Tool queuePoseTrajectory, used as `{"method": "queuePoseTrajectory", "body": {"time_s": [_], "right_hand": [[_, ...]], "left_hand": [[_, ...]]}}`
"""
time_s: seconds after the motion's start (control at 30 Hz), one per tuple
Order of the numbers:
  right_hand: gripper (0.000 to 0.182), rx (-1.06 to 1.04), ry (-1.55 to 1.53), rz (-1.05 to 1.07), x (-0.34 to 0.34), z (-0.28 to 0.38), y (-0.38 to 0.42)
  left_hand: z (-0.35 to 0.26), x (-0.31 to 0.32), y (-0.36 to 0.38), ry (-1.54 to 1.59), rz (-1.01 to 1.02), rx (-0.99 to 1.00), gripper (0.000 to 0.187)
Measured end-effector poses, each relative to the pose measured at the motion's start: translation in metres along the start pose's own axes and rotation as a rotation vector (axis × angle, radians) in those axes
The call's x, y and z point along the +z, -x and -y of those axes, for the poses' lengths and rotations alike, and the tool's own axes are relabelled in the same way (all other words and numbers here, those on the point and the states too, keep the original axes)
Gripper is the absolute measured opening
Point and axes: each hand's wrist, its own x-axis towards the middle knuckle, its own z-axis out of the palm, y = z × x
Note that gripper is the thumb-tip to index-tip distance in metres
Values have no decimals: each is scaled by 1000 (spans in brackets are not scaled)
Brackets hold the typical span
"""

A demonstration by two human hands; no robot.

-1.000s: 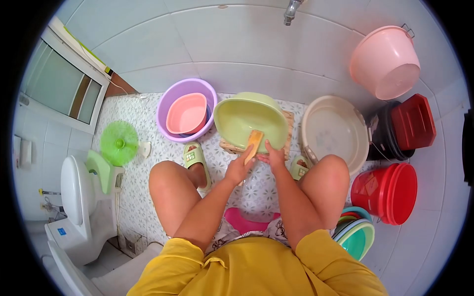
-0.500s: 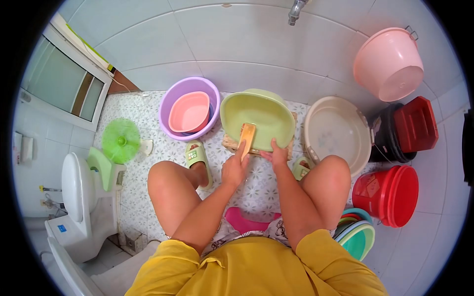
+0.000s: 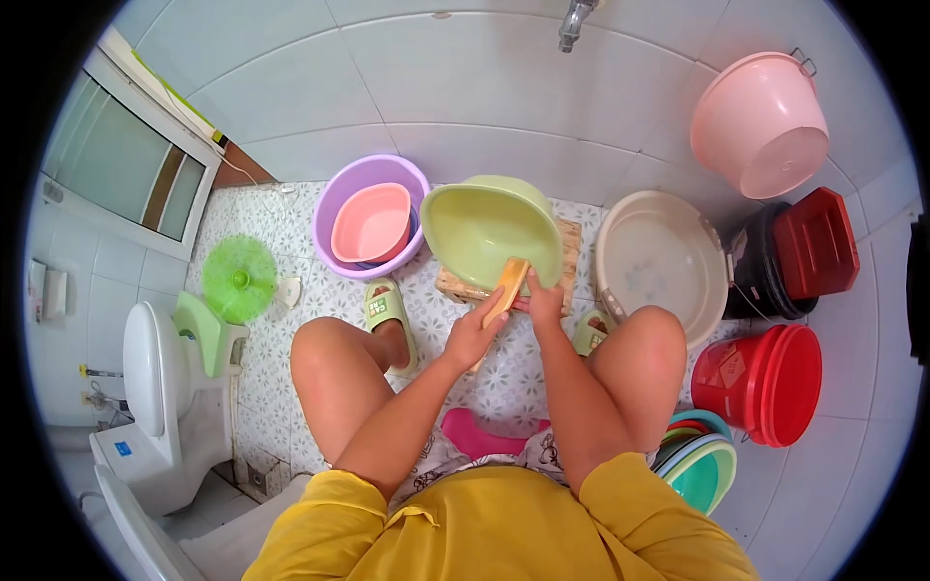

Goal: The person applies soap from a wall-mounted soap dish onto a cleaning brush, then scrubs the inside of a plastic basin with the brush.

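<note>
A green basin (image 3: 484,218) stands tilted towards me on a wooden stool (image 3: 570,254), its inside facing me. My left hand (image 3: 472,334) is wrapped round a wooden brush (image 3: 508,290), which lies across the basin's lower right rim. My right hand (image 3: 544,302) grips the basin's near rim just right of the brush, with the thumb inside the rim and the other fingers underneath. The brush's bristles are hidden from view.
Left of the stool, a purple basin (image 3: 329,208) holds a pink basin (image 3: 371,223). On the right are a beige basin (image 3: 659,261), a red bucket (image 3: 741,380) and stacked basins (image 3: 712,474). A toilet (image 3: 145,387) stands at the left, a tap (image 3: 573,27) above.
The green basin has shifted slightly left and turned, showing more of the stool at its right. The brush in my left hand has moved right and down, closer to my right hand.
</note>
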Motion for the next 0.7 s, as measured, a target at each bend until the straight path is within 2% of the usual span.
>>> {"method": "queuePoseTrajectory", "body": {"time_s": [0.07, 0.13, 0.17, 0.23, 0.4, 0.47, 0.57, 0.7], "right_hand": [[33, 28, -7, 13, -5, -6, -8], [33, 55, -15, 28, -6, -6, -7], [34, 41, -13, -2, -6, -6, -6], [34, 26, -9, -31, -5, -6, -5], [35, -39, 80, -37, -3, 0, -4], [35, -57, 114, -65, -4, 0, -6], [35, -83, 190, -96, -8, 0, -8], [34, -75, 185, -129, -9, -3, -8]], "left_hand": [[0, -1, -1, -65, 17, -29, 51], [7, -6, -3, -355, -40, -42, 54], [10, -10, -4, -354, -41, -43, 54], [7, -24, -5, -564, -123, -133, 52], [14, -28, -5, -596, -229, -155, 56], [22, -20, -3, -550, -110, 31, 57], [8, -4, 7, -594, 9, 75, 57], [20, 0, 3, -557, -31, -16, 58]]}}
